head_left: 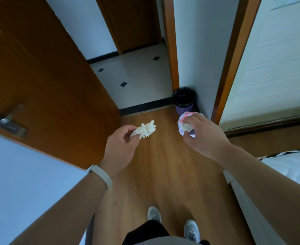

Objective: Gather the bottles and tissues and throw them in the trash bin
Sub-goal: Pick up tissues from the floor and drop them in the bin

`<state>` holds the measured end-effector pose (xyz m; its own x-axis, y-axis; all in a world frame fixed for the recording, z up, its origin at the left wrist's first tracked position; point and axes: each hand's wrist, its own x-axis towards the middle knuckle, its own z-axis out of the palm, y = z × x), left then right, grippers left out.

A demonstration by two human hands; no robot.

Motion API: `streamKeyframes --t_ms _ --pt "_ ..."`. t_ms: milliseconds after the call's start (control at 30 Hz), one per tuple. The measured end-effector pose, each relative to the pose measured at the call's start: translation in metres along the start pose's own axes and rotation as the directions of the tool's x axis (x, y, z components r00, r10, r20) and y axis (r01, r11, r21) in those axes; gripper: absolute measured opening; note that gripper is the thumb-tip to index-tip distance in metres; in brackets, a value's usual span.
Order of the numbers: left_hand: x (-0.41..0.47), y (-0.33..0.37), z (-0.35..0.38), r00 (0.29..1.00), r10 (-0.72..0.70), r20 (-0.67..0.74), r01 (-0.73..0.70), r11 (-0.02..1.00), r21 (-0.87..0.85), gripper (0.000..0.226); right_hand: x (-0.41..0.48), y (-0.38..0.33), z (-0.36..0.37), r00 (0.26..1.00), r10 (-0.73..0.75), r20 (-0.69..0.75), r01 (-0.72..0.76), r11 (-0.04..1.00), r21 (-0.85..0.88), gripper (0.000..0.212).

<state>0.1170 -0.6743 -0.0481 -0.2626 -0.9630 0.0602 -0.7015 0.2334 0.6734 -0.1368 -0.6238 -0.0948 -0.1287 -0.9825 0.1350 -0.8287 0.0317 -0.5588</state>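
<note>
My left hand [121, 145] pinches a crumpled white tissue [145, 129] between thumb and fingers. My right hand [204, 135] grips a crushed clear bottle with a pink and white label [184, 123], together with what looks like a wad of tissue; most of it is hidden under my fingers. Both hands are held out over the wooden floor. The trash bin [184, 101], purple with a black liner, stands on the floor in the corner by the white wall, just beyond my right hand.
An open brown door [45, 76] stands at the left. Through the doorway lies a white tiled floor [135, 75] behind a black threshold. A bed with white bedding [290, 167] is at the right. My feet in white shoes [172, 221] are on the wooden floor.
</note>
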Motion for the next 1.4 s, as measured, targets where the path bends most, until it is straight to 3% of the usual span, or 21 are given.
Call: streamKeyframes --t_ms 333,500,933,1100,1400 --pt "0.116 -0.012 0.041 0.990 0.078 0.117 -0.061 0.988 -0.142 0.014 0.060 0.028 0.001 0.984 0.164 -0.074 -0.165 0.986 -0.016 0.028" --pt "0.201 -0.027 0.031 0.988 0.100 0.121 -0.077 0.980 -0.183 0.014 0.132 0.021 0.004 0.971 0.226 -0.083 -0.235 0.965 -0.116 0.030" --pt "0.384 -0.104 -0.002 0.988 0.078 0.130 -0.058 0.987 -0.151 0.011 0.311 0.006 0.071 0.967 0.256 -0.007 -0.253 0.947 -0.196 0.027" --pt "0.449 -0.103 0.021 0.983 0.094 0.160 -0.064 0.981 -0.182 0.012 0.378 0.033 0.068 0.971 0.226 -0.073 -0.236 0.953 -0.191 0.029" --pt "0.614 -0.071 0.104 0.954 0.164 0.251 -0.133 0.982 -0.135 0.012 0.515 0.148 0.087 0.933 0.348 -0.096 -0.352 0.936 -0.030 0.036"
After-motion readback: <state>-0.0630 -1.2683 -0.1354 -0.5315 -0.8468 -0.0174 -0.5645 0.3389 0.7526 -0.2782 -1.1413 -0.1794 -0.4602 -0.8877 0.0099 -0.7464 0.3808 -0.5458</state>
